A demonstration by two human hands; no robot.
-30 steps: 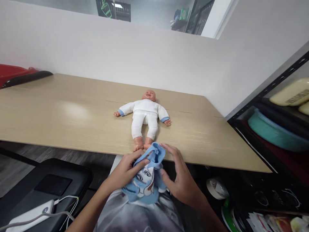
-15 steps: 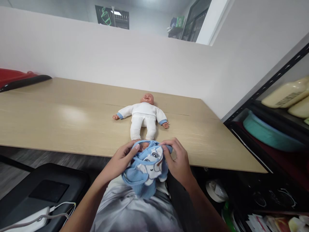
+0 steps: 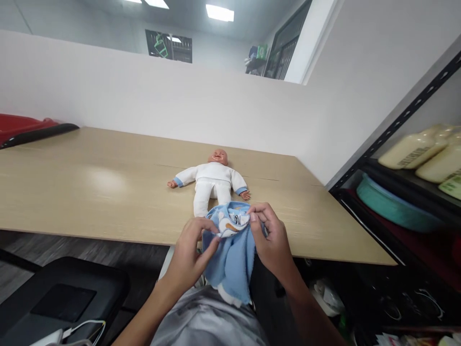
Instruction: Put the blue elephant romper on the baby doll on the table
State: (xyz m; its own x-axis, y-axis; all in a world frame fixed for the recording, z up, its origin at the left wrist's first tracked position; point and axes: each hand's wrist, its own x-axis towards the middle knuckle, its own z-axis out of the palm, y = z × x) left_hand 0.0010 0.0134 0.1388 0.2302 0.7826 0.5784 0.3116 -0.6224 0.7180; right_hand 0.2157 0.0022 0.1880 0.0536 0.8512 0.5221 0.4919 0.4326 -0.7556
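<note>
A light blue garment with a white and orange cartoon print hangs between my hands at the table's front edge. My left hand pinches its left side near the print. The upper right edge of the cloth is gripped between the thumb and fingers of my right hand. Just beyond lies a baby doll on its back, head away from me, in a white top with blue cuffs and white trousers. The cloth covers the doll's feet from view.
The wooden table runs against a white wall. A red object with a black edge is at the far left. Shelves on the right hold a teal basin and cream bottles. A black chair stands lower left.
The garment has been turned and now hangs longer below my hands, with its print bunched at the top. My left hand has shifted its hold. The camera view has tilted up slightly.
</note>
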